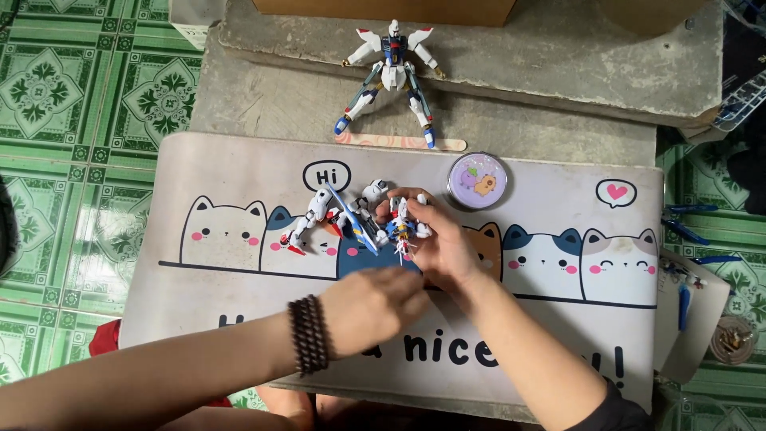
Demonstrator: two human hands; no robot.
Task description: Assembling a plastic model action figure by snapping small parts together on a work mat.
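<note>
A small white, blue and red robot model lies partly assembled on a cat-patterned desk mat. My right hand grips the model's torso piece, fingers curled around it at the mat's middle. My left hand, with a dark bead bracelet on the wrist, hovers just below the model with fingers curled loosely; what it holds, if anything, is hidden. The model's white limbs and a blue blade stick out to the left of my right hand.
A finished white and blue robot figure stands spread-legged on a concrete slab behind the mat. A round purple tin sits on the mat's far edge. Blue-handled tools and small parts lie at the right. Green patterned floor tiles surround everything.
</note>
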